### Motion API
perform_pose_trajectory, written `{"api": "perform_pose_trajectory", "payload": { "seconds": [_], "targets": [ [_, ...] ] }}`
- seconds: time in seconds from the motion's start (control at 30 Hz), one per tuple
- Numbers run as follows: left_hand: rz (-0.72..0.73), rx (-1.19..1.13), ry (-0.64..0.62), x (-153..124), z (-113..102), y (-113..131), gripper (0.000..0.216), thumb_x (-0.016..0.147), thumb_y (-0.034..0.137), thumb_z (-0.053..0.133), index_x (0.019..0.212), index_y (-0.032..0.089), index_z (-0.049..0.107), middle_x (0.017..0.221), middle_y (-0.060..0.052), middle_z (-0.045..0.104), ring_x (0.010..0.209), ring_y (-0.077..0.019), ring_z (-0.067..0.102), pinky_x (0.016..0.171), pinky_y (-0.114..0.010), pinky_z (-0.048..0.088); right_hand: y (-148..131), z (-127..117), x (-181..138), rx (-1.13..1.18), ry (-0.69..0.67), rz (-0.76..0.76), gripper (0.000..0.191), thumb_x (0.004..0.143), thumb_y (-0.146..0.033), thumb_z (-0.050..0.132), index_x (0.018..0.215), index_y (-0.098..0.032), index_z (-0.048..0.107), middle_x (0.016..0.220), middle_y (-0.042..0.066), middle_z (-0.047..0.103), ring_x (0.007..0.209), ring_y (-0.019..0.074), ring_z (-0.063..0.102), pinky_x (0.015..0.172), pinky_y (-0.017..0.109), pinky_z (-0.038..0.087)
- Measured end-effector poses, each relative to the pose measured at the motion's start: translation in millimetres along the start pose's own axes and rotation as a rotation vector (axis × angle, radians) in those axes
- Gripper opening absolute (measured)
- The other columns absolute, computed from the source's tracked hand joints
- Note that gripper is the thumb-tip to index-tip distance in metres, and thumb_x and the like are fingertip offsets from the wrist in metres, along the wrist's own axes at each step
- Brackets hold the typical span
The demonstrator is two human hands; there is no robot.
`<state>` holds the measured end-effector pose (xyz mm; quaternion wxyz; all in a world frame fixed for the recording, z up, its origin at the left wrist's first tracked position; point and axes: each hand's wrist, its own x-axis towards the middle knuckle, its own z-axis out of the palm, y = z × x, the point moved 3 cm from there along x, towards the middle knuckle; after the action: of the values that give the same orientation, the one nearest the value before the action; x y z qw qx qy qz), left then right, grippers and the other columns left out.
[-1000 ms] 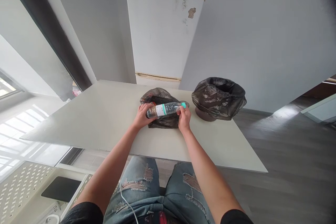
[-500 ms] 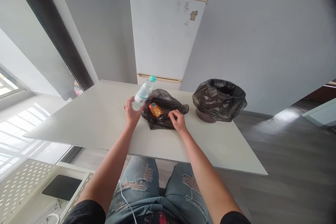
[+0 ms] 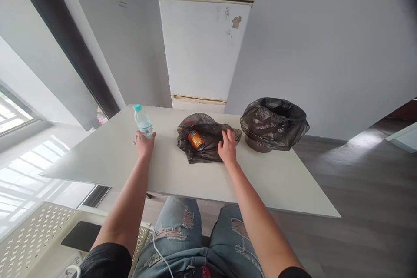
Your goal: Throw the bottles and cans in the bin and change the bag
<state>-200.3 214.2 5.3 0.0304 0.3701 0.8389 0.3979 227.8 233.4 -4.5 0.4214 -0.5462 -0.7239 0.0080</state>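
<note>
My left hand (image 3: 143, 143) is wrapped round the base of a clear water bottle (image 3: 142, 120) with a teal cap, which stands upright on the white table (image 3: 137, 169) at the left. An orange can (image 3: 195, 139) lies on a crumpled black plastic bag (image 3: 203, 153) in the middle of the table. My right hand (image 3: 227, 148) rests on the right side of that bag, fingers curled over the plastic just right of the can.
A round bin (image 3: 273, 122) lined with a black bag stands at the table's back right. A white fridge (image 3: 202, 47) rises behind the table against the grey wall. A window (image 3: 19, 147) is at the left, and grey floor (image 3: 368, 191) lies to the right.
My left hand carried the bottle from over the bag to the left and stood it upright on the table. My right hand let go of the cap and settled on the bag. The can came into sight.
</note>
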Motion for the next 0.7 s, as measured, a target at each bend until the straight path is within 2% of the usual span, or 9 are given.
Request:
{"api": "perform_pose_trajectory", "payload": {
  "seconds": [0.1,0.17,0.23,0.33,0.4,0.47,0.57,0.63,0.7],
  "targets": [
    [-0.026,0.039,0.042,0.8,-0.3,1.6,0.06,0.085,0.048,0.077,0.13,0.016,0.053,0.145,-0.028,0.056,0.147,-0.0451,0.046,0.122,-0.063,0.034,0.1,-13.1,1.2,-0.039,0.131,0.039,0.054,0.093,-0.013,0.049,0.146,-0.008,0.059,0.165,0.025,0.041,0.157,0.0394,0.033,0.126,0.064,0.034],
    [-0.059,0.045,0.05,2.2,-1.4,0.7,0.064,0.084,0.048,0.078,0.132,0.014,0.053,0.146,-0.029,0.051,0.146,-0.0465,0.045,0.12,-0.061,0.037,-4.1,-18.4,0.3,-0.021,0.167,0.032,0.047,0.093,-0.013,0.05,0.137,-0.012,0.066,0.154,0.023,0.053,0.148,0.0369,0.045,0.121,0.059,0.041],
    [-0.082,0.05,0.057,3.2,-2.3,-0.7,0.068,0.085,0.047,0.077,0.137,0.012,0.051,0.146,-0.03,0.05,0.145,-0.0471,0.046,0.119,-0.06,0.037,-11.9,-14.3,-1.8,0.051,0.049,-0.048,0.036,0.092,-0.01,0.049,0.117,-0.016,0.075,0.128,0.017,0.069,0.125,0.0312,0.061,0.11,0.049,0.051],
    [-0.074,0.041,0.064,3.1,-2.3,-1.5,0.075,0.086,0.047,0.074,0.145,0.012,0.045,0.148,-0.028,0.05,0.144,-0.0465,0.048,0.121,-0.058,0.036,-24.4,3.7,-7.5,0.163,-0.238,-0.203,0.032,0.088,-0.004,0.051,0.092,-0.022,0.077,0.095,0.007,0.076,0.095,0.023,0.07,0.091,0.036,0.059],
    [-0.056,0.026,0.064,2.6,-1.1,-1.1,0.076,0.088,0.045,0.072,0.148,0.012,0.042,0.149,-0.027,0.051,0.145,-0.0452,0.048,0.123,-0.057,0.034,-27.3,13.6,-9.5,0.183,-0.299,-0.239,0.033,0.087,-0.002,0.053,0.091,-0.023,0.078,0.1,0.005,0.079,0.097,0.0213,0.071,0.093,0.034,0.059],
    [-0.052,0.02,0.066,2.1,0.3,-0.6,0.075,0.088,0.042,0.071,0.149,0.011,0.04,0.149,-0.026,0.052,0.147,-0.044,0.047,0.124,-0.056,0.033,-24.8,18.7,-8.6,0.181,-0.281,-0.231,0.035,0.089,-0.002,0.052,0.098,-0.022,0.079,0.119,0.007,0.079,0.114,0.0223,0.07,0.103,0.037,0.058],
    [-0.061,0.012,0.057,-0.1,0.1,1.0,0.079,0.086,0.041,0.074,0.15,0.01,0.039,0.151,-0.027,0.051,0.149,-0.0438,0.045,0.125,-0.056,0.033,-15.7,19.0,-4.8,0.152,-0.24,-0.2,0.039,0.09,-0.003,0.048,0.107,-0.019,0.079,0.144,0.011,0.069,0.139,0.0248,0.059,0.118,0.044,0.051],
    [-0.065,0.0,0.082,-4.6,-4.7,4.1,0.086,0.085,0.043,0.077,0.152,0.007,0.037,0.154,-0.029,0.048,0.15,-0.0457,0.043,0.125,-0.058,0.033,-8.8,15.7,-1.7,0.109,-0.206,-0.153,0.042,0.09,-0.004,0.046,0.115,-0.017,0.077,0.148,0.014,0.065,0.144,0.0265,0.054,0.121,0.046,0.048],
    [-0.046,-0.025,0.169,-13.3,-13.7,11.0,0.087,0.087,0.045,0.075,0.154,0.005,0.036,0.156,-0.03,0.045,0.149,-0.0468,0.041,0.124,-0.06,0.033,-3.1,10.4,1.5,0.044,-0.151,-0.089,0.047,0.091,-0.006,0.047,0.129,-0.014,0.072,0.149,0.017,0.063,0.145,0.0298,0.051,0.123,0.049,0.045]
  ]
}}
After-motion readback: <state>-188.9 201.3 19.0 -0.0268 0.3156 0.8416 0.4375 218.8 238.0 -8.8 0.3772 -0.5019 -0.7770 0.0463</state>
